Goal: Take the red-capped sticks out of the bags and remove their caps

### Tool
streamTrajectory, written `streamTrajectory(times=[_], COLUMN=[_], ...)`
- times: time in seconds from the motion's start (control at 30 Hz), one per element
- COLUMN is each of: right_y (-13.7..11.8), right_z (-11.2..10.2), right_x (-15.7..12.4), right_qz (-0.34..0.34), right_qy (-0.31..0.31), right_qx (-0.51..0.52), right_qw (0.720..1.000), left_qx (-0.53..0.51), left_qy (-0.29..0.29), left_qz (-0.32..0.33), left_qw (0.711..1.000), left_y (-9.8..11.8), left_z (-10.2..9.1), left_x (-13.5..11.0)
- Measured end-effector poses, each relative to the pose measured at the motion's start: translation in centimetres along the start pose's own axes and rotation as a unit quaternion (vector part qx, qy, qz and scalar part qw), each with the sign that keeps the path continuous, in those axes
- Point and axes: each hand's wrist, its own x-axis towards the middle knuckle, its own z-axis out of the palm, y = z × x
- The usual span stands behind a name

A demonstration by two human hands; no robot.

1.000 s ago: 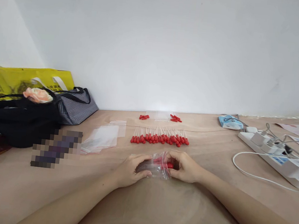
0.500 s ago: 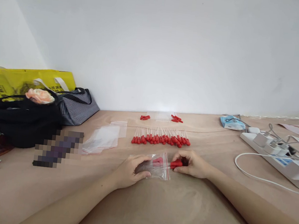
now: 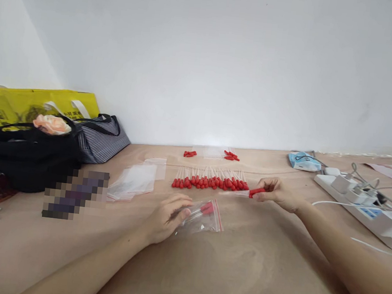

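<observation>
My left hand (image 3: 170, 217) pinches the closed end of a clear zip bag (image 3: 214, 222) low over the table. Inside the bag lie glass droppers with red rubber bulbs (image 3: 206, 208), their thin tubes pointing toward my left fingers; how many is unclear. To the right, my right hand (image 3: 275, 194) grips red-bulbed droppers (image 3: 255, 192) by the bulbs, tubes pointing left. These are outside the bag, beside the right end of a row of red-bulbed droppers (image 3: 209, 181) on the table. The row's bulbs face me and its tubes point toward the wall.
Flat zip bags (image 3: 137, 178) lie left of the row. Behind it are small red pieces (image 3: 190, 154) and a bag of clear tubes (image 3: 213, 153). A power strip (image 3: 362, 208) with cables and a blue mask (image 3: 304, 161) are right; a black bag (image 3: 31, 161) stands left.
My right hand has moved right and away from me, carrying its droppers clear of the bag's mouth to the row's end. My left hand has shifted slightly left, still on the bag.
</observation>
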Motion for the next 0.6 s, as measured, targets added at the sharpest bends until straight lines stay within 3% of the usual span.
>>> streamTrajectory(times=[0.1,0.2,0.27,0.33,0.43,0.5,0.6], right_y=[-0.7,-1.5,-2.2,-2.6,-2.9,-2.6,-1.7], right_z=[2.2,6.3,9.2,11.6,13.8,14.2,13.3], right_x=[0.3,0.8,1.0,1.2,1.4,1.3,0.8], right_qz=[0.001,0.016,0.036,0.056,0.064,0.05,0.004], right_qy=[0.074,0.089,0.083,0.062,0.045,0.037,0.039], right_qx=[0.092,0.161,0.204,0.229,0.223,0.185,0.084], right_qw=[0.993,0.983,0.975,0.97,0.972,0.981,0.996], left_qx=[-0.04,-0.189,-0.335,-0.457,-0.532,-0.523,-0.423], left_qy=[0.038,0.015,0.022,0.068,0.142,0.15,0.091], left_qz=[-0.049,-0.14,-0.199,-0.234,-0.285,-0.317,-0.342], left_qw=[0.997,0.972,0.921,0.856,0.784,0.777,0.834], left_y=[0.6,1.8,2.6,3.1,3.1,2.4,0.2], left_z=[-0.1,0.6,1.6,2.7,3.4,2.9,0.4], left_x=[0.8,2.1,3.1,4.0,5.0,5.4,6.2])
